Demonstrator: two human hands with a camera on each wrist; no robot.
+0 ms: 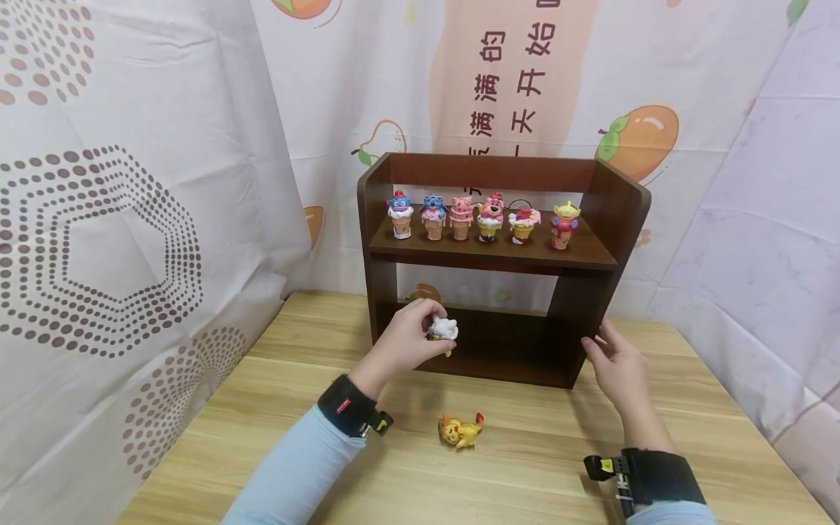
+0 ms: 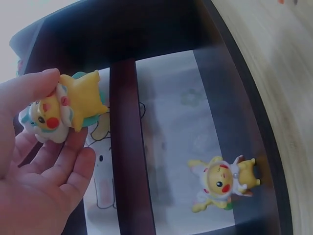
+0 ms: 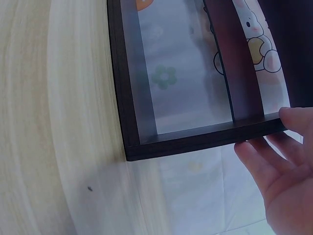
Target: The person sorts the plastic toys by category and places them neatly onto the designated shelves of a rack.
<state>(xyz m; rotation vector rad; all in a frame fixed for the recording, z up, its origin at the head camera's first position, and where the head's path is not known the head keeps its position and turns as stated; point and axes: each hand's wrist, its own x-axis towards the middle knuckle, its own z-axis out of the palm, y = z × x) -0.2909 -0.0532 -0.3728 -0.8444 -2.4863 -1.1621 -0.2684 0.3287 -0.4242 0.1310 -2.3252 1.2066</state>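
Observation:
My left hand (image 1: 412,337) grips a small yellow Pikachu figurine (image 2: 80,98) in a white and teal hood, its feet pointing away from the palm. The hand is in front of the lower compartment of a dark brown wooden shelf (image 1: 499,259). On that lower board stands another Pikachu figurine (image 2: 225,181) with a pale hood, seen in the left wrist view and hidden behind my hand in the head view. My right hand (image 1: 615,361) pinches the front edge of the shelf's right side panel (image 3: 205,142), thumb at the inner side and fingers outside.
Several ice-cream-cone figurines (image 1: 461,219) stand in a row on the upper board. A yellow and orange figurine (image 1: 461,431) lies on its side on the wooden table (image 1: 525,474) before the shelf. Patterned curtains (image 1: 722,182) hang behind and beside the table.

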